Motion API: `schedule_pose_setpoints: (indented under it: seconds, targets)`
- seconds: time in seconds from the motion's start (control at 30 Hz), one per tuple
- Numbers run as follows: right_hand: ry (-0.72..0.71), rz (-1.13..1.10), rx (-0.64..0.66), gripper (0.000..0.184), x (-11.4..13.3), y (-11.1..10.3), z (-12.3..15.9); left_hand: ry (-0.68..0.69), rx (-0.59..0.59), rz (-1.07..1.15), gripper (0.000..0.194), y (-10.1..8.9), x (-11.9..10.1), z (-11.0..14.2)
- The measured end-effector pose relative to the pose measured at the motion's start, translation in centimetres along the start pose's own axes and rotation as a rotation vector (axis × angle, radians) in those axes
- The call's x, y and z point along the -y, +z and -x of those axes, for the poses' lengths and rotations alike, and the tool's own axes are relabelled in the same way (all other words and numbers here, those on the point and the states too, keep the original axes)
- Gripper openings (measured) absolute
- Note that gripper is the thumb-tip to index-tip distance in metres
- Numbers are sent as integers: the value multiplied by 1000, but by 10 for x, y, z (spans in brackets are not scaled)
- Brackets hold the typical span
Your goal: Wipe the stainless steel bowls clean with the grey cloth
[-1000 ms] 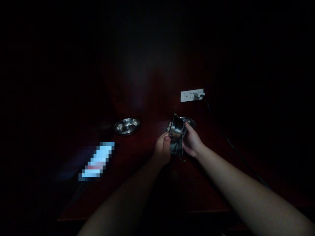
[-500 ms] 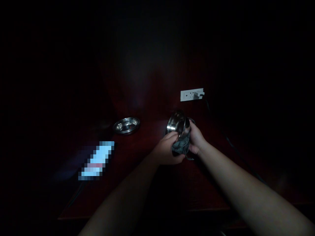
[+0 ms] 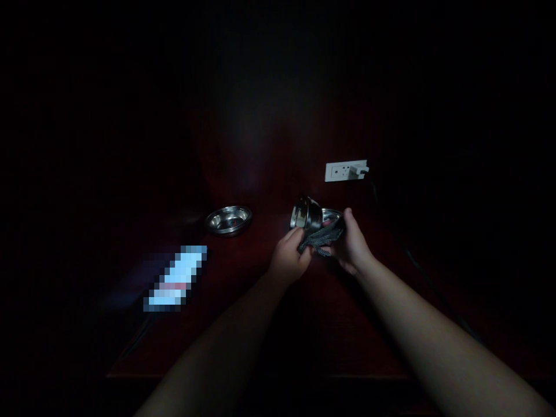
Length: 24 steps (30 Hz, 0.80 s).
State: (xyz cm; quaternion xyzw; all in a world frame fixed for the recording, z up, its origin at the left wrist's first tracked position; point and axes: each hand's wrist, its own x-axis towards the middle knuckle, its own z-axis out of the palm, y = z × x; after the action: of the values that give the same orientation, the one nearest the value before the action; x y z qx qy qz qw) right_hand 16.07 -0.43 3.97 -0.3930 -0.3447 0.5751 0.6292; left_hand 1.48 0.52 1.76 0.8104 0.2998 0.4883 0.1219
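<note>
A shiny metal bowl (image 3: 305, 214), tilted on its side, is gripped at its lower edge by my left hand (image 3: 289, 258). Around the dark grey cloth (image 3: 324, 235), bunched against the bowl's right side, my right hand (image 3: 355, 246) is closed, its thumb pointing up. Part of the cloth hangs down between both hands. Just behind the cloth shows the rim of another metal dish (image 3: 332, 213), mostly hidden by the right hand and the cloth.
A shallow metal dish (image 3: 229, 220) rests on the dark red table (image 3: 234, 324) to the left. Nearer lies a lit phone (image 3: 177, 278), blurred out. A white wall socket (image 3: 346, 171) with a plug is at the back right. A dark cable (image 3: 434, 295) runs down the right side.
The bowl has turned, so its inside no longer faces me. My right hand has opened out a little from the bowl, drawing the cloth right. The view has shifted slightly.
</note>
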Motion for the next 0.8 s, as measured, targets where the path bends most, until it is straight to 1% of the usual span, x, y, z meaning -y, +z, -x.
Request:
schedule_pose_setpoints:
  seconds: [0.07, 0.17, 0.23, 0.27, 0.33, 0.4, 0.47, 0.53, 0.6, 0.7, 0.8]
  targets:
    - [-160, 76, 37, 44, -2, -3, -2, -44, -80, 4, 13, -1, 2, 0]
    - [-430, 298, 144, 31, -2, -4, 1, -107, -145, 46, 16, 0, 3, 0]
    - [-560, 416, 219, 28, 1, -3, 5, -164, -166, 97, 20, 2, 3, 0]
    - [-595, 454, 234, 29, 2, -3, 7, -195, -175, 129, 23, 3, 2, 0]
    - [-623, 490, 214, 32, 3, -2, 9, -254, -187, 189, 26, 4, 1, 1]
    - [-629, 510, 135, 29, 3, -2, 9, -298, -181, 232, 27, 5, -1, 1]
    - [-650, 524, 38, 23, 2, -2, 7, -325, -155, 263, 28, 5, -4, 2]
    - [-675, 539, -23, 18, 0, -2, 5, -340, -117, 295, 30, 4, -6, 3]
    - [-685, 550, -34, 12, -1, -2, 3, -351, -72, 332, 31, 4, -8, 4]
    - [-684, 559, -65, 17, -2, -2, 3, -365, -23, 410, 33, 5, -10, 6]
    - [-689, 565, -117, 18, -4, -4, 0, -361, -8, 471, 34, 6, -11, 6]
